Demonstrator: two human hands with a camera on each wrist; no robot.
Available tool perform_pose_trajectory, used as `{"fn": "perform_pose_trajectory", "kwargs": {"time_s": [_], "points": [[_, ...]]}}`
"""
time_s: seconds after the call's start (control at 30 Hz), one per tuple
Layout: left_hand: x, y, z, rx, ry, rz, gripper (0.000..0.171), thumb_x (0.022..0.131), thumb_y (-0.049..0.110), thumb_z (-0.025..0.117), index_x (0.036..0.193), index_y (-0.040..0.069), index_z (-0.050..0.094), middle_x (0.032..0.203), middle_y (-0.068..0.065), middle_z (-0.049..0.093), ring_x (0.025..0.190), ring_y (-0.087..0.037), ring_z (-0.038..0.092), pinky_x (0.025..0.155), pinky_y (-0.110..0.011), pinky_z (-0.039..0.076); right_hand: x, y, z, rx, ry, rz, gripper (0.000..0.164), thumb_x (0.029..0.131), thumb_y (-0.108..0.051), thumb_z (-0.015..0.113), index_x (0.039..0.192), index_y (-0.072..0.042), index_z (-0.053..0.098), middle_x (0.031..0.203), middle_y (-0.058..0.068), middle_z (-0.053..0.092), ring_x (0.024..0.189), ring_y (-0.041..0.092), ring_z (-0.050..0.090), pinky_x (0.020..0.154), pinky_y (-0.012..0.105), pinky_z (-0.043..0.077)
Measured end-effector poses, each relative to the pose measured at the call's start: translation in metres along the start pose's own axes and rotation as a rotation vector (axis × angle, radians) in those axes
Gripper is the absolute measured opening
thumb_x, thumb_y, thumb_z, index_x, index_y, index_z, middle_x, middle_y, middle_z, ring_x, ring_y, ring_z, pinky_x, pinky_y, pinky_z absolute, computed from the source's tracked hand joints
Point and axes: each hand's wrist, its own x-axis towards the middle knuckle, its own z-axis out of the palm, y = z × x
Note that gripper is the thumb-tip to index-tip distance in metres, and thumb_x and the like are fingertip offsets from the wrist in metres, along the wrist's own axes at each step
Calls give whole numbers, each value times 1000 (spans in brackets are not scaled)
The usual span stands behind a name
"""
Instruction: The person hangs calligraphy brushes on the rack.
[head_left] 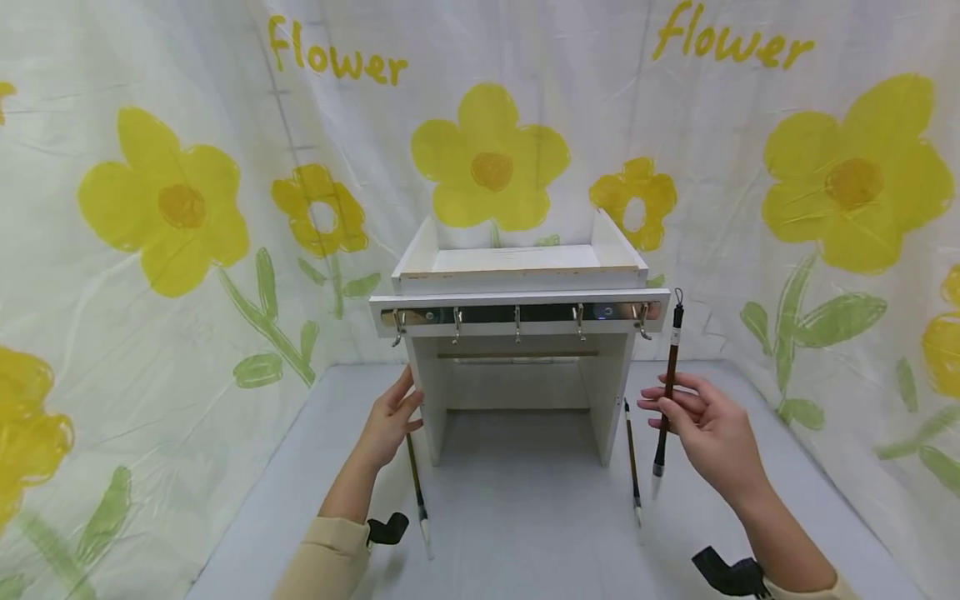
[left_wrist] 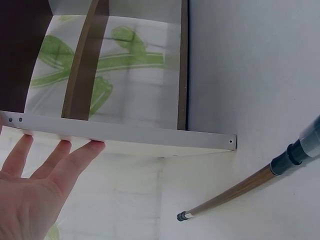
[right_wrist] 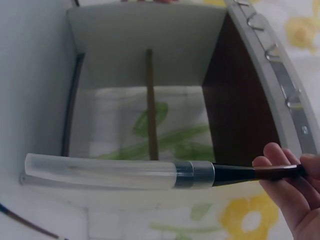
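Note:
A white desktop rack [head_left: 617, 392] with a hook strip [head_left: 555, 314] across its front stands in the middle of the table. Against its left side panel rest the fingertips of my left hand [head_left: 386, 429], and the left wrist view shows these fingers [left_wrist: 70, 167] extended along the panel's edge. My right hand [head_left: 708, 433] pinches a writing brush [head_left: 672, 354] by its dark handle, upright beside the rack's right side, loop end up. A clear cap [right_wrist: 100, 171] covers its tip. No hook carries anything.
A second capped brush [head_left: 417, 483] lies on the table left of the rack, close to my left hand. Another brush [head_left: 632, 462] lies to the right, near the rack's right panel. White sheeting [head_left: 570, 50] with painted yellow flowers encloses the back and sides.

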Motion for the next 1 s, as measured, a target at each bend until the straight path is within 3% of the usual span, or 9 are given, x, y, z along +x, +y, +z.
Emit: {"fn": "perform_pose_trajectory", "kwargs": {"time_s": [0.37, 0.63, 1.0], "points": [[1, -9, -4, 15, 13, -3, 61, 107, 27, 51, 162, 27, 24, 168, -6, 22, 147, -40, 35, 102, -62, 47, -4, 2, 29, 95, -137, -37, 26, 98, 4, 61, 124, 5, 59, 107, 21, 75, 93, 14, 76, 74, 33, 63], [2, -8, -3, 28, 3, 4, 61, 108, 26, 50, 162, 26, 23, 168, -6, 22, 148, -40, 33, 103, -62, 47, -8, 2, 41, 96, -181, -56, 25, 97, 4, 62, 122, 3, 59, 105, 19, 75, 92, 8, 75, 72, 32, 63], [4, -8, -1, 34, 9, 9, 61, 107, 26, 52, 162, 27, 24, 168, -5, 22, 147, -40, 34, 101, -63, 47, -14, 1, 52, 107, -241, -33, 26, 98, 0, 63, 123, -2, 60, 107, 19, 75, 93, 22, 76, 71, 32, 63]]}}
